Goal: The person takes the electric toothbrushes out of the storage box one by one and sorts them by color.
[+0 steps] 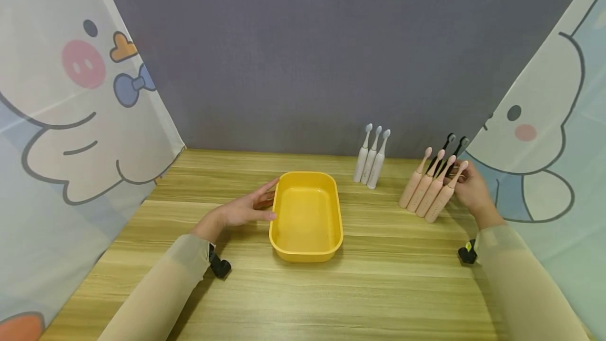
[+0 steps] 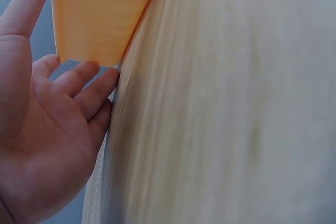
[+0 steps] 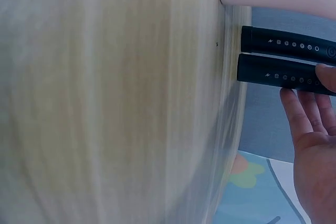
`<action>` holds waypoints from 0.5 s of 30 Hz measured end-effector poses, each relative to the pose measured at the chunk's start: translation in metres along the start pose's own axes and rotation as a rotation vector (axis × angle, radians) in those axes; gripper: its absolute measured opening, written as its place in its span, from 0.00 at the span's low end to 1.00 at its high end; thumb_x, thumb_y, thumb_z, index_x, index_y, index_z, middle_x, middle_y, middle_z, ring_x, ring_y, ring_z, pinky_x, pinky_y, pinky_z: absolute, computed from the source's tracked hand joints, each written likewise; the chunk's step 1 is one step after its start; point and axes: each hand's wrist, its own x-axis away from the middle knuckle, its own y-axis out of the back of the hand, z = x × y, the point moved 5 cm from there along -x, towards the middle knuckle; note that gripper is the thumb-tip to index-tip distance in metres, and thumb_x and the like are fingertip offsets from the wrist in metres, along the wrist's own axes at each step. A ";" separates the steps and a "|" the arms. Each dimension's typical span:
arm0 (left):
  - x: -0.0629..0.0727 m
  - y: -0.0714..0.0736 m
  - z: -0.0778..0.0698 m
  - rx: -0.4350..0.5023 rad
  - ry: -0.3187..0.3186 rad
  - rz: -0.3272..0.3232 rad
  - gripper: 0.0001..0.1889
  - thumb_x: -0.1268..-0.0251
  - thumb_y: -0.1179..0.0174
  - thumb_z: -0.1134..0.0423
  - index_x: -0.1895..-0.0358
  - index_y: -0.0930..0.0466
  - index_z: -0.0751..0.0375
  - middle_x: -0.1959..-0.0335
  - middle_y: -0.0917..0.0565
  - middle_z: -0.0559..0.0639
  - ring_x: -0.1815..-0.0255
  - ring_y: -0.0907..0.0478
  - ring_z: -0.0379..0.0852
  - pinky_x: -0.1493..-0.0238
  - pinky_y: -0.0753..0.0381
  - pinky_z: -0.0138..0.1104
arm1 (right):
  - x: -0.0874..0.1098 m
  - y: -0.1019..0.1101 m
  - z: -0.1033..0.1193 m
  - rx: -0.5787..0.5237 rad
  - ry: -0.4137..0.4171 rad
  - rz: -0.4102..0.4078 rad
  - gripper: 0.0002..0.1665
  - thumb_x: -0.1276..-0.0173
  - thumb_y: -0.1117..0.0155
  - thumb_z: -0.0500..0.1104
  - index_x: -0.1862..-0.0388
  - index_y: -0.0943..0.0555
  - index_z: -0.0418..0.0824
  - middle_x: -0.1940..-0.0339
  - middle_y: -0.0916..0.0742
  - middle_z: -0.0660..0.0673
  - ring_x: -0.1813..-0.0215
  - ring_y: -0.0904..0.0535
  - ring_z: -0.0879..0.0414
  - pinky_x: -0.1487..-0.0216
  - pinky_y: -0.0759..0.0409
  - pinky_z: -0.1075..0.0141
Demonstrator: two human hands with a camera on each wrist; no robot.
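My left hand [image 1: 243,210] rests against the left side of a yellow plastic tray [image 1: 305,254], thumb at the rim and fingers spread along the wall. In the left wrist view those fingertips meet the tray's lower side. Far to the right, my right hand [image 1: 475,192] holds a black electric toothbrush [image 3: 275,72] standing upright, thumb on its front and fingers at its side. A second black electric toothbrush [image 3: 286,42] stands right beside it. Several pink electric toothbrushes [image 1: 430,193] stand in a slanted row in front, partly hiding the black ones in the head view.
Three white electric toothbrushes [image 1: 373,164] stand near the back of the wooden table [image 1: 379,288]. A grey panel [image 1: 303,57] rises behind the table. Cartoon-printed cloths [image 1: 71,136] hang at both sides, the right one close to my right hand.
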 end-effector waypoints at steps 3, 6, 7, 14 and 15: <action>0.000 0.000 0.000 -0.001 0.000 -0.001 0.58 0.22 0.29 0.55 0.07 0.68 0.38 0.07 0.48 0.61 0.08 0.48 0.67 0.12 0.44 0.63 | 0.000 0.000 -0.001 0.016 0.006 0.003 0.33 0.20 0.35 0.36 0.24 0.36 0.24 0.57 0.24 0.80 0.55 0.27 0.87 0.61 0.21 0.84; -0.001 0.000 0.000 0.005 -0.004 0.003 0.58 0.22 0.29 0.55 0.07 0.68 0.38 0.07 0.48 0.60 0.08 0.48 0.67 0.12 0.44 0.63 | 0.001 0.000 -0.002 0.024 0.012 0.007 0.34 0.19 0.36 0.36 0.23 0.36 0.23 0.57 0.25 0.81 0.54 0.28 0.88 0.60 0.21 0.84; -0.001 0.000 0.000 0.007 -0.006 0.005 0.58 0.22 0.29 0.55 0.07 0.68 0.38 0.07 0.49 0.60 0.08 0.49 0.67 0.12 0.44 0.63 | 0.001 0.000 -0.002 0.024 0.013 0.005 0.34 0.19 0.36 0.35 0.23 0.36 0.23 0.58 0.25 0.82 0.54 0.27 0.88 0.60 0.21 0.85; -0.001 -0.001 0.001 0.001 -0.007 0.000 0.57 0.21 0.30 0.56 0.07 0.68 0.39 0.07 0.48 0.60 0.08 0.49 0.67 0.11 0.45 0.64 | 0.001 -0.002 -0.002 0.040 0.008 0.031 0.35 0.18 0.38 0.35 0.21 0.37 0.20 0.55 0.19 0.73 0.55 0.28 0.88 0.60 0.21 0.84; -0.001 -0.001 0.001 -0.002 -0.006 -0.003 0.57 0.21 0.30 0.56 0.07 0.68 0.39 0.07 0.48 0.60 0.08 0.48 0.67 0.11 0.45 0.64 | 0.001 -0.002 -0.001 0.051 0.002 0.032 0.36 0.18 0.38 0.36 0.21 0.37 0.20 0.52 0.16 0.64 0.54 0.28 0.88 0.60 0.21 0.85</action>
